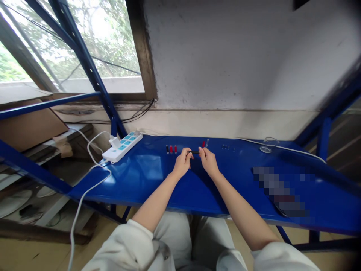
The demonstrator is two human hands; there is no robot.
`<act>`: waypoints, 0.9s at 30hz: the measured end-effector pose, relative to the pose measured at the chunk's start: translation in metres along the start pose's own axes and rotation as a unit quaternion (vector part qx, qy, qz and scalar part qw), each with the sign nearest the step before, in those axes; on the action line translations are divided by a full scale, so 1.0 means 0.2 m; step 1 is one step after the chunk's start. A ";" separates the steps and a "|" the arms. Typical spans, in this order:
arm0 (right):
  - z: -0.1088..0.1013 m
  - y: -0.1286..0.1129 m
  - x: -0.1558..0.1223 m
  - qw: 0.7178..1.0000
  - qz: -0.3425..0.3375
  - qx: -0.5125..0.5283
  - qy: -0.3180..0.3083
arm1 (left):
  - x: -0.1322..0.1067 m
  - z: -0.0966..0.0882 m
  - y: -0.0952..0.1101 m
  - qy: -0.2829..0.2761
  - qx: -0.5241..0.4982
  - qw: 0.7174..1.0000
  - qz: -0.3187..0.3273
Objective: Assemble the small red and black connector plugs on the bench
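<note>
My left hand (pixel 182 162) and my right hand (pixel 208 160) face each other above the blue tabletop. Between them they pinch the two ends of a short dark rod-like piece (pixel 194 152), held level; its exact kind is too small to make out. Left of my left hand stands a short row of small tubes: a black tube (pixel 167 149) and two red ones, the nearer a red tube (pixel 175 149). Just behind my right hand are another red tube (pixel 203 143) and a clear tube (pixel 207 142). Farther right lie several tiny clear pieces (pixel 225 146).
A white power strip (pixel 123 146) with a plugged-in charger lies at the table's left end, its cable hanging over the edge. A clear round container (pixel 266 147) stands at the back right. A blurred-out dark flat object (pixel 279 192) lies at right. Blue frame posts (pixel 324 139) flank the table.
</note>
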State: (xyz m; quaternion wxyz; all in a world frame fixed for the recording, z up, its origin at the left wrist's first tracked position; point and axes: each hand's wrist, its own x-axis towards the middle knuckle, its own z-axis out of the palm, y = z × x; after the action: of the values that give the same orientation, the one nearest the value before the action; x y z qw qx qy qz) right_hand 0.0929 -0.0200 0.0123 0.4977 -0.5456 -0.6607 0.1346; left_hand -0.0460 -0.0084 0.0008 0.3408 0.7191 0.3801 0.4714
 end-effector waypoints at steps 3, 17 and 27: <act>0.00 0.00 -0.01 1.000 -0.021 -0.013 0.003 | 0.00 0.00 0.00 0.014 0.023 1.000 0.001; 0.02 0.02 -0.01 0.998 -0.064 0.010 -0.001 | -0.01 0.01 0.02 0.049 -0.037 0.998 -0.031; 0.03 0.02 -0.02 0.999 -0.039 0.027 -0.008 | 0.00 0.01 0.01 0.097 -0.051 0.993 -0.037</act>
State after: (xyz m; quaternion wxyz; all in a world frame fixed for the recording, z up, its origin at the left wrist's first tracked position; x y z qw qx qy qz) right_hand 0.0905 -0.0196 0.0059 0.5120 -0.5046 -0.6816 0.1366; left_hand -0.0442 -0.0091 0.0012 0.3559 0.6373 0.4131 0.5446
